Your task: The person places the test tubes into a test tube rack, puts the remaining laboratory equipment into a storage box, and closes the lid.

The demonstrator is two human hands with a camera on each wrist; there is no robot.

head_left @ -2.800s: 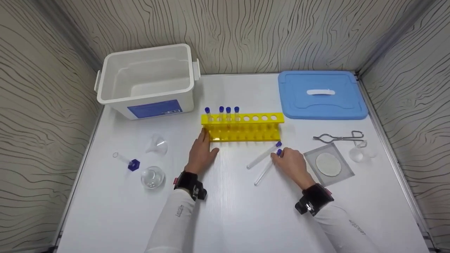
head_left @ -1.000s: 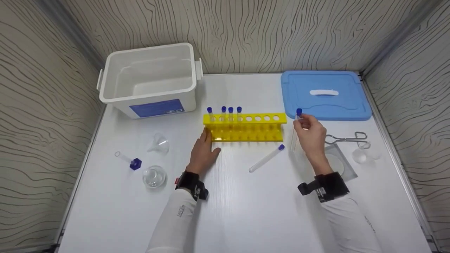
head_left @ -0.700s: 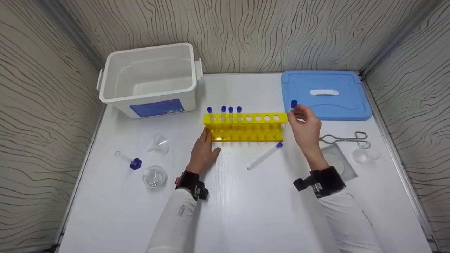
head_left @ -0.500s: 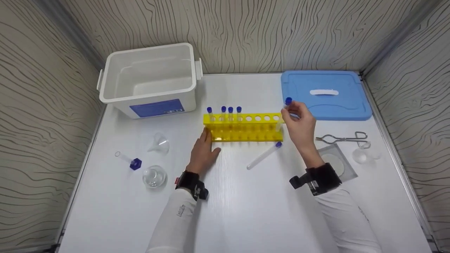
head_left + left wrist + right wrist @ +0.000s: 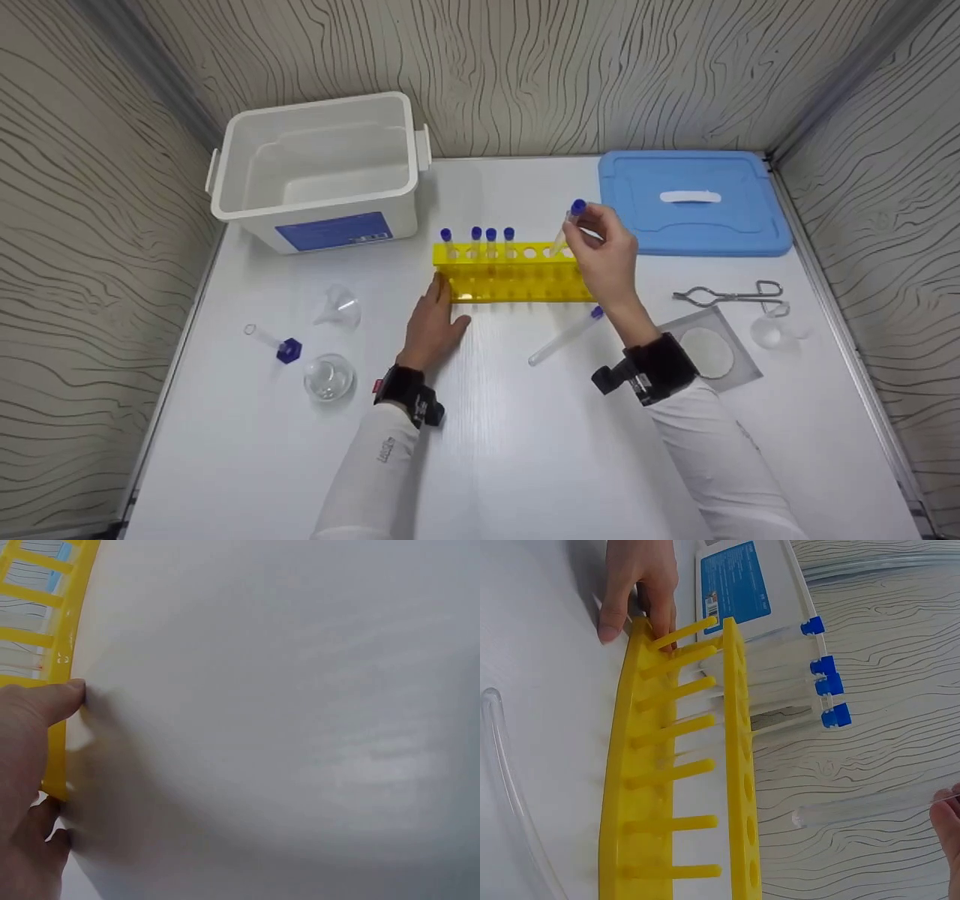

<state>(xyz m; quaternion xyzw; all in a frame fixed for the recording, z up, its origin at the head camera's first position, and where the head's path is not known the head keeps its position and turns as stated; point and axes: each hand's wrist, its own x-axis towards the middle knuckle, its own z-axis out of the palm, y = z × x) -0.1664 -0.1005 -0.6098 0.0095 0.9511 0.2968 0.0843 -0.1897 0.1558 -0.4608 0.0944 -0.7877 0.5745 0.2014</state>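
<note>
Test tube (image 5: 870, 804), clear and blue-capped, is hanging at a slant above the right half of the yellow rack (image 5: 510, 286), its rounded bottom staying out of the holes. The right hand (image 5: 606, 251) is pinching it just below the cap (image 5: 578, 207) with thumb and fingertips; the left hand (image 5: 433, 326) is resting against the rack's left end, fingers lying fairly straight, thumb spreading away from them. From where I'm standing, that slant is looking like the weak spot: the tip could be catching a hole's rim, and the slick wall could then be slipping in so small a pinch. Were the left hand easing off, the rack could be skidding too. One loose tube (image 5: 559, 341) is lying near the right wrist, round enough to be rolling at a brush. Four capped tubes (image 5: 491, 246) are standing in holes. The rack's plastic is gleaming, its short pegs (image 5: 682, 823) are rising in a row, and the white tabletop (image 5: 495, 465) is shining smoothly.
</note>
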